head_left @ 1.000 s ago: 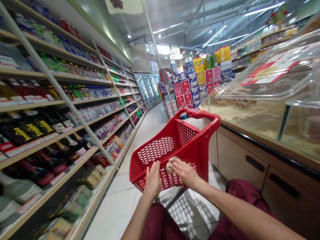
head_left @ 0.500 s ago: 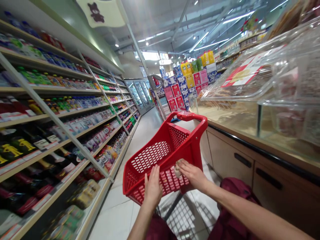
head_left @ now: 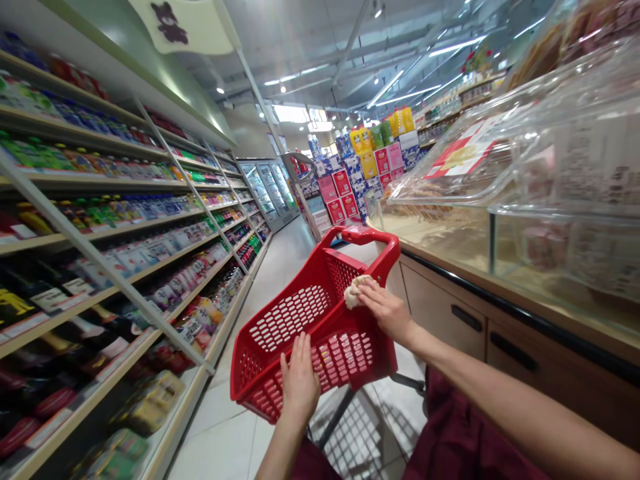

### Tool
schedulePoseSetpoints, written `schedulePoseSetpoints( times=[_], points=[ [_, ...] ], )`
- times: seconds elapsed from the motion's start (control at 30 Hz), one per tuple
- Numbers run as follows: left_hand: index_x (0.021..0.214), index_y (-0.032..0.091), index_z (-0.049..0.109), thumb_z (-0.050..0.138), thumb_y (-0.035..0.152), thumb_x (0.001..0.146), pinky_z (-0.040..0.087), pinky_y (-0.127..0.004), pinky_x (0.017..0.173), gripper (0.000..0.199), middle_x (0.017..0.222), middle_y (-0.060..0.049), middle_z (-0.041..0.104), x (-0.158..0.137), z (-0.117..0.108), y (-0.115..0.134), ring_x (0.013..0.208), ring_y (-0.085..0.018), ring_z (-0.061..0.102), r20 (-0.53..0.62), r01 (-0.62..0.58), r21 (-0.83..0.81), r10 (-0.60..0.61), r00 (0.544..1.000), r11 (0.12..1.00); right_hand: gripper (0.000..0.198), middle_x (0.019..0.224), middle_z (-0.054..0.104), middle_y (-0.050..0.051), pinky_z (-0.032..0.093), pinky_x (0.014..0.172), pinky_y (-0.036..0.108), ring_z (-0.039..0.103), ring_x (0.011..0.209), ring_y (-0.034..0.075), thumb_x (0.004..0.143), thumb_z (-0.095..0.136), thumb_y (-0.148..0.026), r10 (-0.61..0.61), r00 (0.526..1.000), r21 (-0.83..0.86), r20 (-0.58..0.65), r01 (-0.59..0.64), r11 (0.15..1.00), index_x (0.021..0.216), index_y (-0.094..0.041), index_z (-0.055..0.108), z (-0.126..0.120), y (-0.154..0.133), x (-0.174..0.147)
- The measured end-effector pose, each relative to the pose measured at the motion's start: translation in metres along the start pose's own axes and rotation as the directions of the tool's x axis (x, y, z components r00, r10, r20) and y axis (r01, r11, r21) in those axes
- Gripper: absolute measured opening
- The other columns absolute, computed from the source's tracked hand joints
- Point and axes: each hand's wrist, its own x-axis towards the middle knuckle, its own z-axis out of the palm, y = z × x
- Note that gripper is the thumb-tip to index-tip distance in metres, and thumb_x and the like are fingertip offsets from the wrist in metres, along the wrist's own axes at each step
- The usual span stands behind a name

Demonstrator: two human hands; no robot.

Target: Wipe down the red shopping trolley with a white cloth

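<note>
A red plastic shopping cart (head_left: 345, 337) with perforated sides stands before me, its handle at the far right end. Fingers stretched out, my left hand (head_left: 300, 383) rests flat against the near side of the basket, close to the rim. My right hand (head_left: 387, 308) presses a crumpled cream cloth (head_left: 357, 291) onto the basket's upper rim near the handle. Part of the cloth is hidden under the fingers.
On the left run long shelves (head_left: 125, 220) of bottles and packs. A wooden counter (head_left: 440, 303) with clear plastic food cases (head_left: 450, 160) borders the right. Stacked boxes (head_left: 343, 193) and glass-door fridges (head_left: 270, 190) stand farther back along the tiled floor.
My right hand has moved the cloth up from the cart's perforated side to its rim near the handle. My left hand stays against the basket. The whole view has shifted slightly.
</note>
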Motion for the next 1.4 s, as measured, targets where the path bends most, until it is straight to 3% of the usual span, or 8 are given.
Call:
schedulePoseSetpoints(
  times=[0.17, 0.37, 0.57, 0.8, 1.0, 1.1, 1.2, 1.4],
  points=[
    [0.131, 0.012, 0.027, 0.032, -0.002, 0.062, 0.014, -0.044, 0.105, 0.071, 0.139, -0.009, 0.026, 0.0, 0.001, -0.001, 0.129, -0.017, 0.02, 0.004, -0.015, 0.004, 0.015, 1.0, 1.0, 0.032, 0.112, 0.059, 0.007, 0.044, 0.092, 0.029, 0.042, 0.116, 0.015, 0.084, 0.038, -0.009, -0.085, 0.984, -0.011, 0.154, 0.088, 0.996, 0.109, -0.015, 0.057, -0.002, 0.005, -0.014],
    [0.131, 0.011, 0.026, 0.033, -0.001, 0.063, 0.016, -0.045, 0.104, 0.069, 0.14, -0.01, 0.025, 0.0, 0.002, -0.001, 0.129, -0.018, 0.02, -0.03, -0.021, 0.004, 0.021, 0.999, 1.0, 0.038, 0.123, 0.05, 0.008, 0.034, 0.101, 0.036, 0.029, 0.124, 0.017, 0.084, 0.033, -0.005, 0.09, 0.996, -0.025, -0.012, -0.09, 0.996, 0.116, -0.014, 0.052, -0.021, 0.03, 0.018],
    [0.131, 0.012, 0.027, 0.032, -0.003, 0.061, 0.016, -0.045, 0.104, 0.071, 0.139, -0.009, 0.027, 0.0, 0.0, 0.0, 0.128, -0.017, 0.021, -0.009, -0.014, 0.001, 0.014, 1.0, 1.0, 0.037, 0.111, 0.06, 0.004, 0.045, 0.091, 0.03, 0.046, 0.113, 0.016, 0.081, 0.037, -0.005, 0.021, 0.99, 0.014, 0.137, -0.023, 1.0, 0.106, -0.019, 0.06, -0.016, 0.033, -0.015],
    [0.131, 0.011, 0.026, 0.032, -0.002, 0.062, 0.016, -0.045, 0.104, 0.07, 0.139, -0.01, 0.027, 0.0, -0.001, 0.001, 0.128, -0.017, 0.022, -0.011, -0.008, -0.004, 0.008, 1.0, 1.0, 0.044, 0.119, 0.053, 0.008, 0.037, 0.098, 0.037, 0.038, 0.119, 0.018, 0.077, 0.033, -0.002, 0.281, 0.951, -0.017, -0.126, -0.285, 0.958, 0.113, -0.014, 0.055, -0.038, 0.067, 0.048],
    [0.131, 0.011, 0.026, 0.03, -0.003, 0.063, 0.016, -0.046, 0.104, 0.069, 0.139, -0.009, 0.027, -0.002, -0.003, -0.001, 0.128, -0.017, 0.022, -0.013, -0.021, -0.005, 0.021, 1.0, 1.0, 0.041, 0.111, 0.06, 0.005, 0.044, 0.092, 0.031, 0.05, 0.109, 0.015, 0.077, 0.035, -0.004, 0.119, 0.992, 0.061, 0.031, -0.12, 0.991, 0.106, -0.019, 0.059, -0.032, 0.054, 0.013],
    [0.131, 0.011, 0.027, 0.03, -0.003, 0.062, 0.016, -0.047, 0.104, 0.07, 0.139, -0.01, 0.028, -0.003, -0.003, 0.0, 0.128, -0.017, 0.023, -0.026, -0.022, -0.015, 0.021, 0.999, 1.0, 0.042, 0.122, 0.05, 0.009, 0.037, 0.097, 0.035, 0.043, 0.116, 0.017, 0.077, 0.035, -0.006, 0.275, 0.957, 0.04, -0.09, -0.273, 0.961, 0.114, -0.015, 0.054, -0.046, 0.079, 0.048],
    [0.13, 0.013, 0.028, 0.03, -0.004, 0.062, 0.017, -0.046, 0.104, 0.07, 0.138, -0.009, 0.03, -0.003, -0.002, 0.0, 0.127, -0.017, 0.024, -0.034, -0.02, -0.038, 0.019, 0.999, 0.999, 0.044, 0.119, 0.052, 0.01, 0.038, 0.095, 0.04, 0.045, 0.113, 0.022, 0.072, 0.045, -0.012, 0.345, 0.939, -0.015, -0.003, -0.345, 0.938, 0.116, -0.015, 0.052, -0.055, 0.109, 0.088],
    [0.13, 0.012, 0.029, 0.031, -0.004, 0.063, 0.018, -0.044, 0.104, 0.068, 0.137, -0.01, 0.031, 0.0, 0.0, 0.0, 0.128, -0.017, 0.023, -0.044, -0.009, -0.107, 0.004, 0.999, 0.994, 0.039, 0.114, 0.056, 0.008, 0.035, 0.098, 0.037, 0.044, 0.113, 0.02, 0.073, 0.046, -0.006, 0.046, 0.991, -0.043, 0.128, -0.041, 0.998, 0.109, -0.016, 0.056, -0.03, 0.07, 0.078]
  ],
)
